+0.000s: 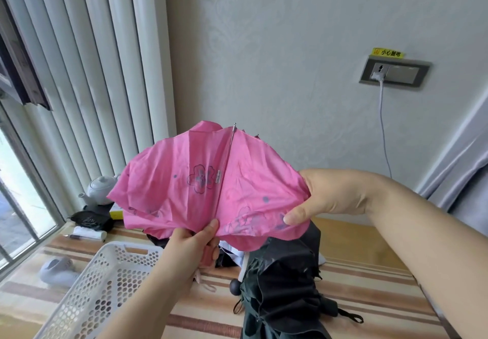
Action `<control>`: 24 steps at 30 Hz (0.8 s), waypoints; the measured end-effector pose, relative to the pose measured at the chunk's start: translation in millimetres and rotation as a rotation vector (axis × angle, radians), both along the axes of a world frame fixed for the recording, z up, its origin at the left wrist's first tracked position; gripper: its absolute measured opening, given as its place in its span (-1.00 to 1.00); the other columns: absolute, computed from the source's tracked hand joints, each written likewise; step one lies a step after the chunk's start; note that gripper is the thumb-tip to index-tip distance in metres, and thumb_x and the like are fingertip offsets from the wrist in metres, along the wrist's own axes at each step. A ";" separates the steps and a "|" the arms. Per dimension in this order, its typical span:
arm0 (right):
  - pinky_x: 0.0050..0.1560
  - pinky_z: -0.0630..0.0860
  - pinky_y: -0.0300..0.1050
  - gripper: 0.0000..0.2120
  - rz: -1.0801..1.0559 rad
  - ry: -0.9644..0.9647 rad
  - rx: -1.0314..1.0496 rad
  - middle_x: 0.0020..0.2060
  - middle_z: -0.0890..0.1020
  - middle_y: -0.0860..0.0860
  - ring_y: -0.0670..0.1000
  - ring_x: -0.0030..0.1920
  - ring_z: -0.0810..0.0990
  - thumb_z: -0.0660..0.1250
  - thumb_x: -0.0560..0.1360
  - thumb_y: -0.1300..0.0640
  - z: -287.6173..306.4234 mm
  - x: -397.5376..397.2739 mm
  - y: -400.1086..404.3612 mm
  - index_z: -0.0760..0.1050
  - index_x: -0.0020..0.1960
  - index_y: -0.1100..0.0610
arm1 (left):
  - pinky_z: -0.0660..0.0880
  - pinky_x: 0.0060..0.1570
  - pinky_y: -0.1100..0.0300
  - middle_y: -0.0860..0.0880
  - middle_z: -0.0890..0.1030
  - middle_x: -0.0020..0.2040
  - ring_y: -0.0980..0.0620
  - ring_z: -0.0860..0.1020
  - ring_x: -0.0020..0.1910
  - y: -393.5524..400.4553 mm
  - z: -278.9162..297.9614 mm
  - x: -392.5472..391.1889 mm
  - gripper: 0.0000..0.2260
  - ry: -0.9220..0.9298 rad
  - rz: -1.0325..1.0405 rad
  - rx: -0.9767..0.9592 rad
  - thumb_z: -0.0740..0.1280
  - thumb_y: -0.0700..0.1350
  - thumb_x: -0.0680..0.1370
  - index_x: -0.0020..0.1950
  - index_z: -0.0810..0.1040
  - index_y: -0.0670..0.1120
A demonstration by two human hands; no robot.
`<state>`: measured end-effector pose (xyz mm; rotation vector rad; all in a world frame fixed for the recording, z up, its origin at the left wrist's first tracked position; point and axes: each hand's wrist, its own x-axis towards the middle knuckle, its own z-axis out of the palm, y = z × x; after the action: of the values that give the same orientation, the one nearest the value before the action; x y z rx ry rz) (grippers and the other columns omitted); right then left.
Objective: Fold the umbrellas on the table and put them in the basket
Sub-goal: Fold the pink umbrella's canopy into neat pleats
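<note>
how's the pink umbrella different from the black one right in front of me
The pink umbrella is held up in the air, gripped by the left hand and the right hand; the black umbrella lies untouched on the striped table. The pink umbrella has a flower print; the black umbrella is plain. The pink canopy is spread wide; the black one lies crumpled. Neither is folded or in the basket.

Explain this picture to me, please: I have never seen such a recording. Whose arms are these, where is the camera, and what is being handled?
There is no machine here. A camera worn on a person's head looks forward and down at their bare hands. The left hand grips the gathered base of a pink flowered umbrella, and the right hand pinches the edge of its canopy, spreading the fabric. Below, on the striped table, lie unfolded black umbrellas. A white perforated basket waits at the left. A white teapot stands near the window.
</note>
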<state>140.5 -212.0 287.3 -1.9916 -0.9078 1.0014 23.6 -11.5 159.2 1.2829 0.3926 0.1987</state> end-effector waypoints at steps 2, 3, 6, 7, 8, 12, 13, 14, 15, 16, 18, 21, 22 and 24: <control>0.17 0.55 -0.14 -0.59 0.034 0.069 0.076 0.12 0.65 0.14 0.09 0.15 0.63 0.47 0.35 0.34 2.6 -3.0 4.8 0.53 0.18 0.24 | 0.31 -0.50 0.17 -0.12 0.38 -0.43 -0.02 0.38 -0.48 -4.8 -0.1 -0.2 -0.77 -0.002 -0.020 0.027 0.30 -0.18 0.57 -0.26 0.40 -0.22; 0.15 0.56 -0.12 -0.60 0.043 0.113 0.126 0.10 0.65 0.16 0.11 0.12 0.63 0.45 0.37 0.38 2.0 -4.3 7.7 0.51 0.19 0.29 | 0.31 -0.47 0.15 -0.13 0.38 -0.42 -0.02 0.37 -0.48 -7.2 -0.4 -0.1 -0.78 0.001 -0.028 0.040 0.29 -0.19 0.57 -0.25 0.41 -0.22; 0.17 0.55 -0.01 -0.66 0.091 0.266 0.235 -0.02 0.61 0.22 0.14 0.03 0.61 0.31 0.39 0.44 -1.9 -9.9 13.7 0.43 0.16 0.47 | 0.31 -0.45 0.13 -0.14 0.37 -0.40 -0.02 0.36 -0.47 -10.8 -1.3 0.5 -0.79 0.011 -0.054 0.051 0.28 -0.22 0.57 -0.26 0.41 -0.21; 0.22 0.50 0.08 -0.61 0.135 0.292 0.220 0.02 0.56 0.26 0.18 0.06 0.57 0.32 0.39 0.41 -4.1 -10.5 14.0 0.38 0.18 0.53 | 0.31 -0.46 0.13 -0.12 0.38 -0.41 -0.02 0.36 -0.48 -10.1 -1.4 0.2 -0.78 0.012 -0.058 0.047 0.29 -0.22 0.57 -0.26 0.40 -0.21; 0.25 0.43 0.16 -0.51 0.173 0.295 0.172 0.07 0.50 0.29 0.23 0.10 0.51 0.34 0.38 0.35 -6.8 -9.8 12.5 0.32 0.22 0.56 | 0.31 -0.48 0.14 -0.11 0.39 -0.42 -0.02 0.37 -0.48 -9.0 -1.2 -0.4 -0.78 0.009 -0.055 0.042 0.29 -0.21 0.57 -0.25 0.40 -0.21; 0.00 0.51 -0.12 -0.41 0.197 0.192 -0.140 0.01 0.51 0.18 0.15 0.05 0.50 0.41 0.29 0.07 -6.1 -4.0 -0.8 0.40 0.18 0.41 | 0.32 -0.53 0.19 -0.12 0.40 -0.45 -0.02 0.39 -0.50 -2.3 -0.2 -2.8 -0.75 0.003 -0.026 0.052 0.31 -0.19 0.56 -0.29 0.40 -0.22; -0.05 0.54 -0.22 -0.48 0.170 0.142 -0.144 -0.03 0.58 0.13 0.09 0.02 0.56 0.43 0.30 0.07 -3.5 -3.2 -4.4 0.45 0.14 0.34 | 0.32 -0.54 0.20 -0.13 0.40 -0.45 -0.02 0.39 -0.51 -0.7 0.0 -2.8 -0.74 0.006 -0.014 0.058 0.31 -0.18 0.56 -0.29 0.39 -0.22; -0.04 0.55 -0.25 -0.56 0.136 0.090 -0.117 -0.02 0.64 0.06 0.02 0.00 0.62 0.44 0.33 0.08 -0.5 -2.4 -8.1 0.49 0.12 0.28 | 0.31 -0.56 0.22 -0.13 0.39 -0.46 -0.02 0.38 -0.53 1.1 0.2 -2.3 -0.74 0.006 0.004 0.053 0.31 -0.18 0.56 -0.30 0.38 -0.23; 0.01 0.55 -0.25 -0.61 0.093 0.033 -0.077 0.02 0.67 0.04 -0.01 0.03 0.65 0.44 0.37 0.10 2.5 -0.6 -11.8 0.52 0.14 0.23 | 0.31 -0.59 0.25 -0.14 0.39 -0.46 0.00 0.38 -0.55 3.2 0.6 -1.5 -0.74 0.006 0.026 0.040 0.30 -0.19 0.56 -0.30 0.38 -0.23; 0.07 0.54 -0.23 -0.62 0.038 -0.027 -0.034 0.05 0.68 0.03 -0.02 0.06 0.65 0.42 0.38 0.10 5.6 2.2 -16.1 0.53 0.17 0.19 | 0.30 -0.62 0.27 -0.14 0.39 -0.46 0.02 0.38 -0.58 5.1 0.9 -1.2 -0.74 0.005 0.043 0.024 0.29 -0.20 0.57 -0.30 0.38 -0.23; 0.10 0.52 -0.24 -0.62 -0.068 -0.108 0.049 0.05 0.69 0.09 -0.01 0.06 0.65 0.40 0.36 0.10 10.1 7.2 -23.9 0.56 0.14 0.20 | 0.28 -0.64 0.30 -0.15 0.39 -0.45 0.05 0.36 -0.61 7.3 1.9 -2.1 -0.75 -0.003 0.053 -0.009 0.28 -0.21 0.57 -0.29 0.37 -0.23; 0.05 0.52 -0.25 -0.72 -0.091 -0.122 0.102 -0.05 0.70 0.10 -0.03 -0.03 0.64 0.39 0.37 0.12 11.0 8.4 -30.1 0.61 0.04 0.24 | 0.28 -0.64 0.30 -0.10 0.40 -0.48 0.03 0.37 -0.59 7.9 0.9 -4.3 -0.78 -0.021 0.052 -0.036 0.28 -0.23 0.57 -0.26 0.37 -0.23; 0.01 0.51 -0.28 -0.77 -0.083 -0.113 0.102 -0.11 0.70 0.05 -0.05 -0.07 0.64 0.39 0.38 0.13 11.2 7.6 -31.0 0.61 0.00 0.21 | 0.29 -0.64 0.30 -0.09 0.41 -0.49 0.03 0.37 -0.58 7.7 0.4 -4.7 -0.79 -0.022 0.048 -0.037 0.28 -0.24 0.57 -0.25 0.38 -0.23; -0.08 0.50 -0.32 -0.89 -0.038 -0.099 0.057 -0.20 0.68 -0.03 -0.09 -0.14 0.63 0.43 0.39 0.18 13.9 5.0 -31.9 0.61 -0.09 0.17 | 0.30 -0.63 0.28 -0.09 0.40 -0.48 0.02 0.38 -0.56 7.2 -1.7 -4.9 -0.81 -0.022 0.042 -0.032 0.29 -0.24 0.56 -0.23 0.39 -0.23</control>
<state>145.6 -243.9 301.2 -2.0169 -0.9377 0.8533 18.7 -4.2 157.5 1.2407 0.4026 0.2411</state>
